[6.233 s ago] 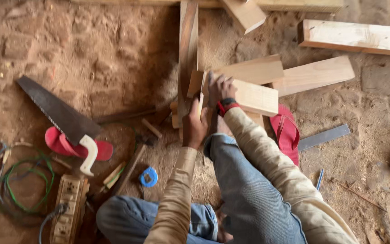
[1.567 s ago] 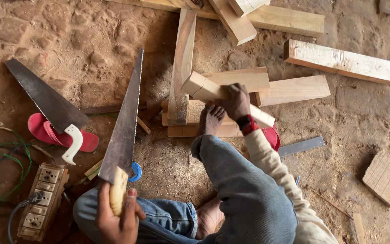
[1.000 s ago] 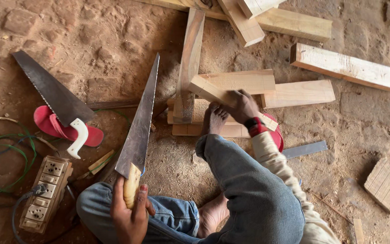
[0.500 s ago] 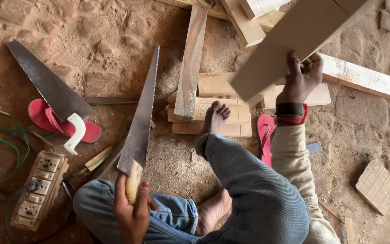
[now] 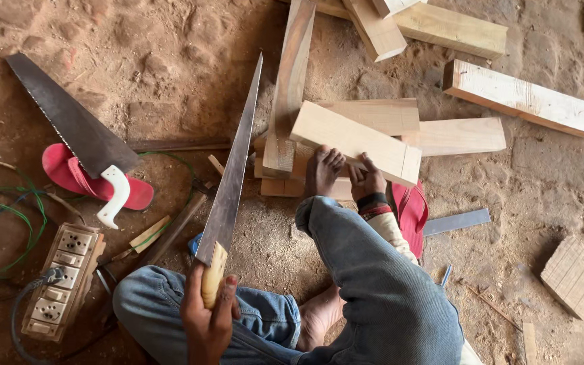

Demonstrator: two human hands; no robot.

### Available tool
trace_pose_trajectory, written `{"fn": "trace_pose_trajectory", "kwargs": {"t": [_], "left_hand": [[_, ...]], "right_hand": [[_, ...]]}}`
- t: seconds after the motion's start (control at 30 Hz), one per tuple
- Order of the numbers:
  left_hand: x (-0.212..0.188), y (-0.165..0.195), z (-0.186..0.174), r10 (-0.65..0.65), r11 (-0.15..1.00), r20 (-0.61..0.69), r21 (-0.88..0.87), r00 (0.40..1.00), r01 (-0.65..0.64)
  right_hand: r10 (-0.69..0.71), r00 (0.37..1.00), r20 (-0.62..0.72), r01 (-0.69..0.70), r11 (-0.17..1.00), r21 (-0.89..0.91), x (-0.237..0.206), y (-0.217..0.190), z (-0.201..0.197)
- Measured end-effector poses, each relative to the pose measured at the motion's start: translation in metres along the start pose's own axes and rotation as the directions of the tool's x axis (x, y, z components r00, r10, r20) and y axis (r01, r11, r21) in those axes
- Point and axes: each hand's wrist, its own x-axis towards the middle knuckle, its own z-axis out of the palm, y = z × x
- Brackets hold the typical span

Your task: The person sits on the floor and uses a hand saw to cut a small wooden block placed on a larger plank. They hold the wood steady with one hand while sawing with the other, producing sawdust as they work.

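Observation:
My left hand (image 5: pixel 209 316) grips the pale wooden handle of a hand saw (image 5: pixel 234 169), whose blade points up and away over the dirt floor. My right hand (image 5: pixel 368 181) presses on the near edge of a light wooden block (image 5: pixel 353 138) that lies tilted across a low stack of boards (image 5: pixel 380 115). My bare foot (image 5: pixel 322 169) rests against the same block, just left of that hand. A long narrow plank (image 5: pixel 290 88) leans on the left side of the stack.
A second saw (image 5: pixel 69 125) with a white handle lies on a red slipper (image 5: pixel 76 179) at left. Near it are a power strip (image 5: pixel 62 277) and green wire (image 5: pixel 8 209). Planks (image 5: pixel 535 101) lie at right, with another red slipper (image 5: pixel 410 209), a flat metal bar (image 5: pixel 457 221) and a small block (image 5: pixel 574 276).
My right hand had the wooden block lifted close to the camera; it now lies on the stack with my hand and foot on it. The saw stays raised in my left hand.

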Motion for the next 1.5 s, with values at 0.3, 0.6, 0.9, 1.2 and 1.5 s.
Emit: {"fn": "trace_pose_trajectory", "kwargs": {"t": [0.3,0.6,0.9,1.2,1.5], "left_hand": [[0.009,0.008,0.017,0.058,0.998,0.085,-0.008,0.995,-0.058],[0.003,-0.007,0.012,-0.026,0.990,0.085,-0.133,0.996,0.038],[0.005,-0.015,0.012,-0.047,0.982,0.137,-0.174,0.989,0.071],[0.007,-0.038,0.019,-0.003,0.997,0.199,-0.079,0.980,0.019],[0.039,-0.038,0.042,0.033,0.997,0.283,0.063,0.959,-0.053]], "right_hand": [[-0.007,0.993,0.120,0.015,0.998,-0.069,-0.013,0.024,0.026],[-0.017,1.000,0.025,0.028,0.849,-0.528,-0.033,0.022,-0.024],[-0.379,0.663,0.646,0.727,0.120,-0.676,-0.006,-0.023,0.074],[0.086,0.818,0.568,0.440,-0.730,-0.523,-0.019,0.005,0.140],[0.056,0.854,0.517,0.400,-0.705,-0.586,-0.030,0.003,0.150]]}}
